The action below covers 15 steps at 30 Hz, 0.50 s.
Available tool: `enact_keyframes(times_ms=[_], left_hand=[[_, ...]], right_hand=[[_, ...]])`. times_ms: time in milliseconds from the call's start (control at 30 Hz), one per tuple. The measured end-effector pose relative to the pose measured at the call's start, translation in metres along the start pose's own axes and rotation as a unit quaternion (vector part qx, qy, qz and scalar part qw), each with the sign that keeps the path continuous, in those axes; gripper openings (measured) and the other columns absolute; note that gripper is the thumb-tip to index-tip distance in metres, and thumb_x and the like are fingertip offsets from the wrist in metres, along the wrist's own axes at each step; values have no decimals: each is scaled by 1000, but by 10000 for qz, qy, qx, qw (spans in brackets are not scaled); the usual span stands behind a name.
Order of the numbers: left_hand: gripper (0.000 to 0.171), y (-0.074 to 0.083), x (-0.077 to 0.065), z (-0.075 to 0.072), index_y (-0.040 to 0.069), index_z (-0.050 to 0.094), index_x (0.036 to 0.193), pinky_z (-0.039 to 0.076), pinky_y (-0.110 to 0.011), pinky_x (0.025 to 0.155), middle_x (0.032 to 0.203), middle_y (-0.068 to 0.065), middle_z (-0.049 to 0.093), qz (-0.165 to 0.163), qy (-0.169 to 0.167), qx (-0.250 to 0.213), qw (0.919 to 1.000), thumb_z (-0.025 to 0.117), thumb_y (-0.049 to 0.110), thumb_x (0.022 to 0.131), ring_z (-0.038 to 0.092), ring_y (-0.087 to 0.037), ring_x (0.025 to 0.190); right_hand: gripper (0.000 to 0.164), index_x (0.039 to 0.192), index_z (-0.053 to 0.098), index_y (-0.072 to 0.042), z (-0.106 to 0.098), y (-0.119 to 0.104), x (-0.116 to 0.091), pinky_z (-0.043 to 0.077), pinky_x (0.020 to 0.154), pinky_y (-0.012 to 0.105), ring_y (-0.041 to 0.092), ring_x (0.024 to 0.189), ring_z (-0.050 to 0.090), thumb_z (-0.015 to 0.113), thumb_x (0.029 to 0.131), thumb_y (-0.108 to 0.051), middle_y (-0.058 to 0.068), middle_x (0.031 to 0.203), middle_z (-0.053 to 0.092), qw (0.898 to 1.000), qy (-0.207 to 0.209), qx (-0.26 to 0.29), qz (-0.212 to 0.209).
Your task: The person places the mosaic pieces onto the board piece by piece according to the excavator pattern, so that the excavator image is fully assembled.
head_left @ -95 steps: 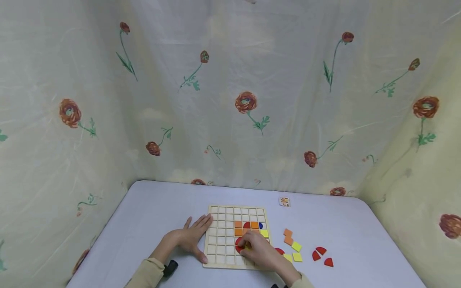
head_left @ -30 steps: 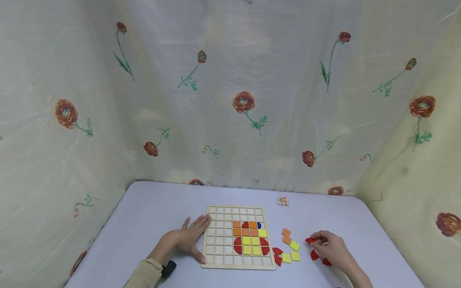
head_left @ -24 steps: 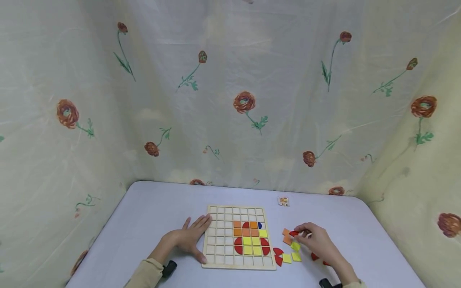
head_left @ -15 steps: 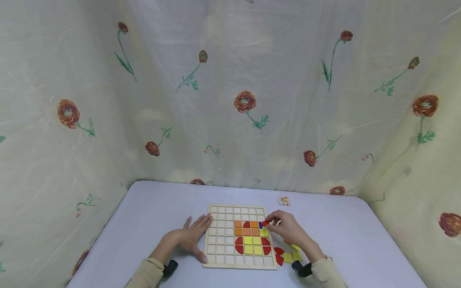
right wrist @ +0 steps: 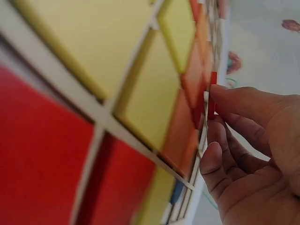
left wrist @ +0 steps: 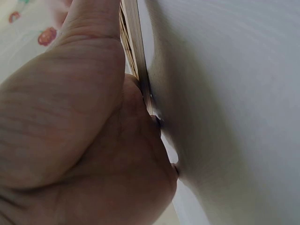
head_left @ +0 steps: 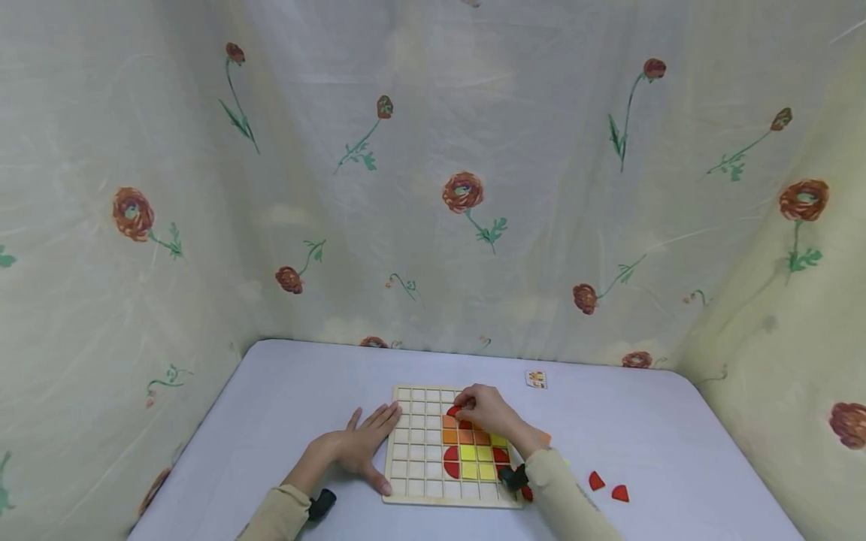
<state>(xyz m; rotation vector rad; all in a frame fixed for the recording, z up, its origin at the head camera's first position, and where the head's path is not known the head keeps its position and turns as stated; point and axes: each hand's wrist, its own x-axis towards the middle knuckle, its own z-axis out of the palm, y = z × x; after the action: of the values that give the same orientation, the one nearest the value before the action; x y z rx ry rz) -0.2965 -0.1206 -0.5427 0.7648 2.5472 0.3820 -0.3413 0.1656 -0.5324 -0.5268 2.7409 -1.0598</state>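
Note:
My left hand (head_left: 365,442) lies spread against the left edge of the wooden grid board (head_left: 416,471), fingers straight; the left wrist view shows its palm close beside the board's side. In my right hand (head_left: 490,409) a red quarter-circle tile (right wrist: 213,101) is pinched between thumb and fingertips, over the board's upper middle, just above the orange tiles (head_left: 449,436). Lower in the grid, yellow square tiles (head_left: 467,452) sit flanked by red quarter-circle tiles (head_left: 451,462). A blue piece (right wrist: 177,191) shows in the right wrist view; the right hand and forearm cover part of the pattern.
Two loose red tiles (head_left: 596,481) lie on the white table (head_left: 676,451) to the right. A small picture card (head_left: 537,379) lies behind the board. Other loose tiles, including an orange tile (head_left: 546,438), are partly hidden by the right forearm. A flowered curtain (head_left: 541,188) surrounds the table.
My right hand leaves the red-and-yellow lower pattern, picks up a red tile from the loose group at right and carries it left over the board's upper part. My left hand stays put.

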Motion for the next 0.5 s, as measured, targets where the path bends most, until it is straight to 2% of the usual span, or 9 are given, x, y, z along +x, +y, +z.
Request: enact_keyframes(times_ms=[300,500], left_hand=[[130,-1,-1,0,10,3,156,-4,-61,117,164,-6,-3,7,28,17,10000,75,67,65,-4,-27,151],[130,-1,0,-1,11,3,156,-4,-61,117,164,-6,-3,-6,24,31,10000,75,68,64,-4,-27,151]], right_hand=[[13,100,70,-7,4,-1,13,46,69,27,17,77,51,68,88,-7,4,92,62,9993,-318,164,62],[11,97,73,-10,4,-1,18,47,70,28,16,78,52,68,88,-6,1,90,62,9996,-286,31,4]])
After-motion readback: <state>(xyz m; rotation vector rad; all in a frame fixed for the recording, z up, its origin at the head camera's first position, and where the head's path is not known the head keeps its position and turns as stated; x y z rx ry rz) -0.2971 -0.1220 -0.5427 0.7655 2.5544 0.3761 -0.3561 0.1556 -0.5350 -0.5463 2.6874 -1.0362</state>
